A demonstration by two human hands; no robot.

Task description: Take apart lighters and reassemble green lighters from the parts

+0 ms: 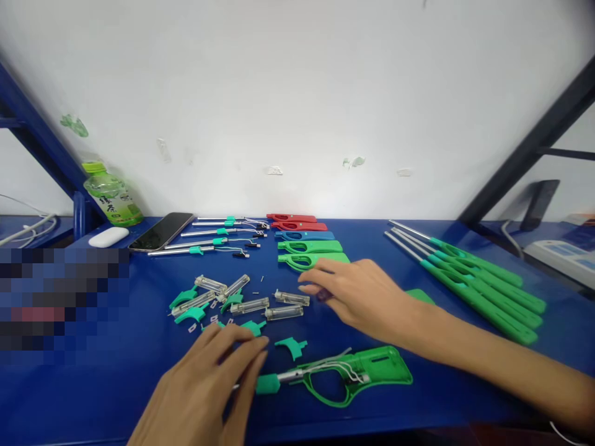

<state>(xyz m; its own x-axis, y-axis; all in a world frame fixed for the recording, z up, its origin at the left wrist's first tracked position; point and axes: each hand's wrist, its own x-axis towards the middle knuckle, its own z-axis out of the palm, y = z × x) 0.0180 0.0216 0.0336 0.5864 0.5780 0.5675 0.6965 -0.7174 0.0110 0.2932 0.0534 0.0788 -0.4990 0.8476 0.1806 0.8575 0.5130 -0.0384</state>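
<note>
My left hand is closed around the metal tube of a half-assembled green lighter at the near edge; its fingers hide most of that tube. A teal collar shows just past the fingertips. The open green handle shell lies to the right, with white wires and a thin rod in it. My right hand hovers with bent, parted fingers between a green handle half and a clear fuel tank; I see nothing held in it. A loose teal trigger lies above the shell.
Several clear tanks, teal triggers and small metal clips lie mid-table. Behind are wired tubes and red and blue handle halves. Several long green lighters lie right. A phone, white case and bottle stand left.
</note>
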